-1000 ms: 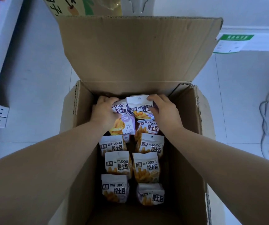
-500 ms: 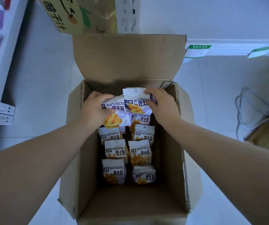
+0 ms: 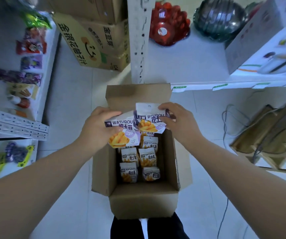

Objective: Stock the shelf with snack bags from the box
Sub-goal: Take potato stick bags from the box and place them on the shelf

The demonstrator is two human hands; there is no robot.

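Observation:
An open cardboard box (image 3: 144, 202) stands on the floor in front of me with several white and purple WATUDOU snack bags (image 3: 129, 171) lying in two rows inside. My left hand (image 3: 97, 126) grips one snack bag (image 3: 121, 137) above the box's far left corner. My right hand (image 3: 178, 121) pinches a second snack bag (image 3: 149, 119) by its right side, just above the far rim. The two lifted bags overlap slightly. A shelf (image 3: 18, 125) with snack packets runs along the left.
Stacked cartons (image 3: 94, 40) stand behind a white perforated upright (image 3: 138, 40). Red (image 3: 168, 25) and dark packaged goods (image 3: 220, 16) sit on a white shelf at the back, a wooden frame (image 3: 268, 131) with cables at right. My legs (image 3: 147, 228) are just behind the box.
Both hands have lifted their snack bags up out of the box to above its rim. My view has pulled back and up, showing the shelves around.

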